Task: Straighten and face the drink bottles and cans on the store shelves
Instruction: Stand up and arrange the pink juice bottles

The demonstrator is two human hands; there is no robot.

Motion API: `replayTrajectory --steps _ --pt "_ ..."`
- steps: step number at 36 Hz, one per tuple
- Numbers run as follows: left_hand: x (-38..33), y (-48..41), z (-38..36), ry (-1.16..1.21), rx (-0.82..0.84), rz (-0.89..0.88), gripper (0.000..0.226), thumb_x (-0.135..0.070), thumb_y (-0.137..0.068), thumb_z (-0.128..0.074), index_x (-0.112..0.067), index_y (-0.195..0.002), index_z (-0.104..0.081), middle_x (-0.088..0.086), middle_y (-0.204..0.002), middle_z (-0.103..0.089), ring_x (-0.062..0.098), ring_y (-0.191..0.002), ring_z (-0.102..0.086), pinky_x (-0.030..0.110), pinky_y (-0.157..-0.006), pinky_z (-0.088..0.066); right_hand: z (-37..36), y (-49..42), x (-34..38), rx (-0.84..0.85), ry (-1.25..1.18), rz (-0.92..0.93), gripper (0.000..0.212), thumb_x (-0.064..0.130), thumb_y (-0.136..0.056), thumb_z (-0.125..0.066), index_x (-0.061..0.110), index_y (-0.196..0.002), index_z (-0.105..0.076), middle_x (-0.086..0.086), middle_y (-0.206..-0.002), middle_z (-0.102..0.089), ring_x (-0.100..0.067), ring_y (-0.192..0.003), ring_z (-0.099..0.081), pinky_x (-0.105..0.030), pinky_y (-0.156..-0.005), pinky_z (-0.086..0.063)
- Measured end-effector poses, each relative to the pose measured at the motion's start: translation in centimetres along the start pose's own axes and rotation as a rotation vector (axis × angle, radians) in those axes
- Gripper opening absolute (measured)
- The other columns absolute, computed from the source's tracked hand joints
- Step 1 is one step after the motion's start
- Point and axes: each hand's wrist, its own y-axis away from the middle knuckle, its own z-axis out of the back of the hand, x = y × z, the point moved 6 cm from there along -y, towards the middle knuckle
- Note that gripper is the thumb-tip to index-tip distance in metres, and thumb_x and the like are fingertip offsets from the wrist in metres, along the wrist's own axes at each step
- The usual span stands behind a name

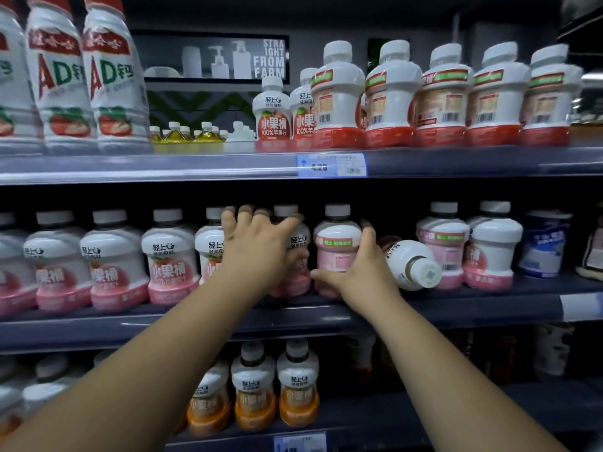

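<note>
On the middle shelf (pixel 130 321) the left hand (pixel 257 246) is gripping one pink bottle (pixel 296 244) and the right hand (pixel 357 272) its back-turned neighbour (pixel 336 252), while a toppled bottle (pixel 408 261) is lying at the right hand's three o'clock, cap pointing five o'clock.

On middle shelf (pixel 130 324): toppled bottle (pixel 412 264) just right of upright bottle (pixel 336 256).
</note>
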Motion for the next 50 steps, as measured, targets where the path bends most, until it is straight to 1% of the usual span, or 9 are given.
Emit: replayTrajectory --steps 6,14,19,25,30,34,39,45,50 --pt "1.5 -0.4 0.3 0.054 0.017 -0.093 0.05 -0.067 -0.088 -0.05 -0.044 -0.133 -0.051 0.005 -0.113 -0.067 0.035 -0.111 -0.052 0.049 -0.102 -0.027 0.0 0.2 -1.2 0.069 -0.144 -0.05 0.123 0.055 -0.058 -0.087 0.034 -0.151 -0.01 0.0 -0.14 -0.056 -0.02 -0.123 -0.058 -0.04 -0.103 -0.046" --pt "2.0 0.1 0.9 0.048 -0.002 -0.157 0.047 -0.06 -0.087 -0.056 -0.041 -0.129 -0.053 -0.004 -0.105 -0.073 0.033 -0.11 -0.056 0.053 -0.098 -0.025 -0.2 0.3 -0.7 0.071 -0.05 -0.102 0.101 0.041 -0.07 -0.077 0.022 -0.15 -0.017 -0.003 -0.137 -0.054 -0.026 -0.12 -0.056 -0.042 -0.099 -0.047" --pt "2.1 0.1 1.0 0.052 -0.009 -0.157 0.048 -0.064 -0.088 -0.051 -0.043 -0.131 -0.051 -0.004 -0.109 -0.072 0.033 -0.113 -0.055 0.053 -0.098 -0.027 -0.4 0.4 0.2 0.063 -0.037 -0.113 0.121 0.07 -0.051 -0.081 0.022 -0.144 -0.021 -0.001 -0.136 -0.051 -0.024 -0.123 -0.054 -0.044 -0.1 -0.047" --pt "2.4 0.0 1.2 0.037 -0.012 -0.159 0.054 -0.069 -0.082 -0.043 -0.044 -0.129 -0.054 -0.004 -0.103 -0.072 0.033 -0.11 -0.054 0.048 -0.097 -0.02 -0.4 0.3 -0.5 0.113 -0.066 -0.157 0.093 0.048 -0.066 -0.075 0.022 -0.14 -0.025 -0.001 -0.124 -0.06 -0.024 -0.105 -0.061 -0.044 -0.092 -0.051" --pt "2.5 -0.2 1.6 0.017 0.048 -0.174 0.052 -0.068 -0.088 -0.049 -0.048 -0.136 -0.045 -0.006 -0.111 -0.068 0.029 -0.12 -0.047 0.05 -0.103 -0.018 -0.3 0.4 -0.2 0.071 -0.075 -0.129 0.1 0.057 -0.058 -0.089 0.021 -0.129 -0.029 0.002 -0.126 -0.053 -0.02 -0.111 -0.055 -0.043 -0.096 -0.049" --pt "2.9 -0.2 1.6 0.023 0.07 -0.178 0.052 -0.067 -0.089 -0.047 -0.049 -0.138 -0.041 -0.008 -0.117 -0.065 0.028 -0.122 -0.045 0.051 -0.105 -0.021 -0.6 0.4 -0.9 0.164 -0.123 -0.18 0.079 0.059 -0.058 -0.073 0.029 -0.121 -0.035 0.006 -0.118 -0.063 -0.017 -0.104 -0.063 -0.048 -0.092 -0.054" --pt "3.3 1.2 0.8 0.069 -0.007 -0.182 0.055 -0.065 -0.088 -0.03 -0.043 -0.134 -0.051 -0.003 -0.108 -0.071 0.035 -0.107 -0.058 0.062 -0.101 -0.03 -0.3 1.0 0.4 0.117 0.021 -0.11 0.122 0.066 -0.056 -0.086 0.023 -0.147 -0.018 -0.004 -0.139 -0.053 -0.026 -0.123 -0.055 -0.041 -0.097 -0.047" --pt "3.6 2.4 0.0 0.042 -0.049 -0.152 0.057 -0.06 -0.085 -0.037 -0.039 -0.138 -0.045 0.004 -0.114 -0.069 0.033 -0.122 -0.053 0.07 -0.107 -0.019 -0.4 1.2 0.4 0.144 0.049 -0.094 0.109 0.078 -0.052 -0.069 0.031 -0.14 -0.024 0.002 -0.131 -0.062 -0.023 -0.114 -0.062 -0.045 -0.095 -0.05" --pt "3.6 2.6 -0.2 0.042 -0.088 -0.075 0.052 -0.06 -0.088 -0.039 -0.038 -0.132 -0.053 0.005 -0.114 -0.066 0.036 -0.123 -0.048 0.067 -0.112 -0.009 -0.3 1.8 1.3 0.127 0.128 -0.016 0.096 0.078 -0.052 -0.074 0.034 -0.127 -0.034 0.007 -0.123 -0.061 -0.021 -0.109 -0.061 -0.041 -0.086 -0.051"
